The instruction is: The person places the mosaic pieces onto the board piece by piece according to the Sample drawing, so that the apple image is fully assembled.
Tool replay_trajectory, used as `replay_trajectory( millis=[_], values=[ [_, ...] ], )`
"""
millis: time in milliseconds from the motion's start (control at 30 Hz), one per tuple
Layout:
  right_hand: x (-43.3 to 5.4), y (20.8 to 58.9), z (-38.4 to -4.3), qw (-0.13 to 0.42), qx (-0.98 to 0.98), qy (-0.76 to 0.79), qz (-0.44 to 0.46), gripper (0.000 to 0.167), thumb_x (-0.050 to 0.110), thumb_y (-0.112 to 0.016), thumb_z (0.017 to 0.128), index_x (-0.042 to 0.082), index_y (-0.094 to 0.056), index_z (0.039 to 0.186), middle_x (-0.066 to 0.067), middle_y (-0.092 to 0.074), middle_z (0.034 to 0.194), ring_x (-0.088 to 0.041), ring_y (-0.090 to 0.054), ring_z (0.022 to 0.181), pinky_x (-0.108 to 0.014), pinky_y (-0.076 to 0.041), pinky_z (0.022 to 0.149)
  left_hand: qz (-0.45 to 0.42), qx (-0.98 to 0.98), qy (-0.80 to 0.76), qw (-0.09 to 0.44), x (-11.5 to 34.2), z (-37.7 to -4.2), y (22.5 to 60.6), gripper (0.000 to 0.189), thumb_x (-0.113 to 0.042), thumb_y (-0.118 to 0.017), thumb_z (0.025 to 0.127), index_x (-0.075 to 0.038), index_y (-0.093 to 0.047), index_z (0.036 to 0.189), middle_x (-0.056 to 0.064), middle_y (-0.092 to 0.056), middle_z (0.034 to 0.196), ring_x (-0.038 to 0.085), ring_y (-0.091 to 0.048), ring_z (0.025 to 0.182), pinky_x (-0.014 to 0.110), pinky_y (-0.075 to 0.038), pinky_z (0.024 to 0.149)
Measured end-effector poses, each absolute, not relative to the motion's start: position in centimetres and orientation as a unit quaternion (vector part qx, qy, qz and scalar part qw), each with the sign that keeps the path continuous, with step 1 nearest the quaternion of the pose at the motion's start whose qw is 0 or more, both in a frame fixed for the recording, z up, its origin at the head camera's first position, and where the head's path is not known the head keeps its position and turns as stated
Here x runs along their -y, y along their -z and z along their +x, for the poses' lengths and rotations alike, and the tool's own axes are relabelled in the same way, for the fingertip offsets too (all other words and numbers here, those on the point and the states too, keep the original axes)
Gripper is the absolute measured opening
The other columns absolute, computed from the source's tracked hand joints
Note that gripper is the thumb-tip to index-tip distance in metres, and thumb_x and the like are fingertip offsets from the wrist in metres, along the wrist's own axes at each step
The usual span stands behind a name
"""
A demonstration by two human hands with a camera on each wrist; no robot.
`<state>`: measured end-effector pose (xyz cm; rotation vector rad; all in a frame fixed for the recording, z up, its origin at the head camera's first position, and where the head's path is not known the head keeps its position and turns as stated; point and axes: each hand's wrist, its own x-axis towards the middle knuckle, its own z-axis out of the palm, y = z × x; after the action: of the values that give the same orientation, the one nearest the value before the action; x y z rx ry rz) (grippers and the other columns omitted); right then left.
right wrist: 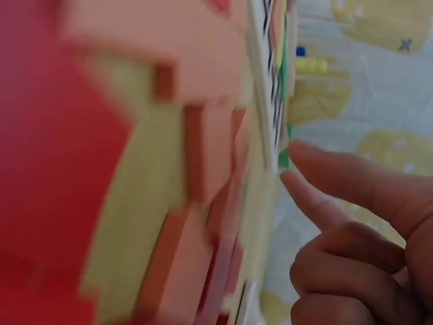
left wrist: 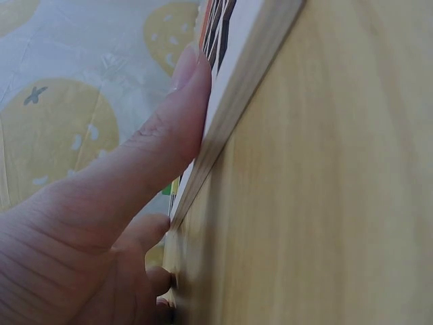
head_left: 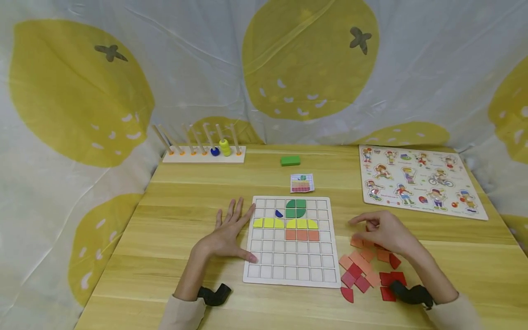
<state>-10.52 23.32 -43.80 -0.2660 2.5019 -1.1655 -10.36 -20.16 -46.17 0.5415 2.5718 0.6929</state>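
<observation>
A white gridded board [head_left: 268,259] lies on the table in the head view. It bears green pieces [head_left: 295,209], a small blue piece [head_left: 279,213], a row of yellow pieces [head_left: 268,223] and three orange squares [head_left: 302,235]. My left hand [head_left: 224,236] has its fingers spread at the board's left side, the thumb resting on its edge. To the right, my right hand [head_left: 385,233] hovers over loose orange pieces [head_left: 360,262] and red pieces [head_left: 362,283]. Its thumb and index finger reach out with nothing seen between them; the other fingers [right wrist: 348,261] are curled.
A small pattern card [head_left: 302,183] and a green block [head_left: 290,161] lie behind the board. At the back left stands a rack with pegs [head_left: 204,158], holding blue and yellow beads. A picture puzzle board [head_left: 420,183] lies at the back right, before a lemon-print cloth [head_left: 198,68].
</observation>
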Motion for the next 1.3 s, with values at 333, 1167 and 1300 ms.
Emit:
replay_trajectory(
  millis=[333,1167,1300],
  values=[
    [-24.8,44.9,-9.7,0.225,-0.881,0.405,-0.093,0.032,0.02,-0.089,0.081,0.006,-0.077,0.106,0.005,-0.031,0.064,-0.008,-0.031,0.057,-0.026,-0.026,0.051,0.193,-0.926,-0.248,0.21,20.2,-10.2,45.9,0.139,-0.055,-0.093,0.067,-0.019,-0.005,0.168,0.02,0.021,0.171,0.043,0.023,0.158,0.072,0.016,0.121],
    [-18.4,42.9,-11.1,0.187,-0.896,0.382,-0.128,0.024,0.018,-0.083,0.087,0.005,-0.076,0.106,0.005,-0.031,0.063,-0.009,-0.028,0.056,-0.023,-0.024,0.05,0.193,-0.922,-0.251,0.221,20.3,-10.3,45.8,0.142,-0.052,-0.095,0.065,-0.018,-0.004,0.168,0.022,0.021,0.171,0.043,0.023,0.158,0.073,0.016,0.121],
    [-14.5,42.5,-11.4,0.192,-0.894,0.374,-0.153,0.02,0.014,-0.084,0.086,0.008,-0.076,0.102,0.004,-0.032,0.062,-0.012,-0.03,0.058,-0.024,-0.023,0.053,0.189,-0.925,-0.248,0.218,20.2,-10.3,45.9,0.141,-0.054,-0.095,0.065,-0.02,-0.004,0.168,0.021,0.021,0.171,0.042,0.023,0.158,0.072,0.016,0.122]
  ],
)
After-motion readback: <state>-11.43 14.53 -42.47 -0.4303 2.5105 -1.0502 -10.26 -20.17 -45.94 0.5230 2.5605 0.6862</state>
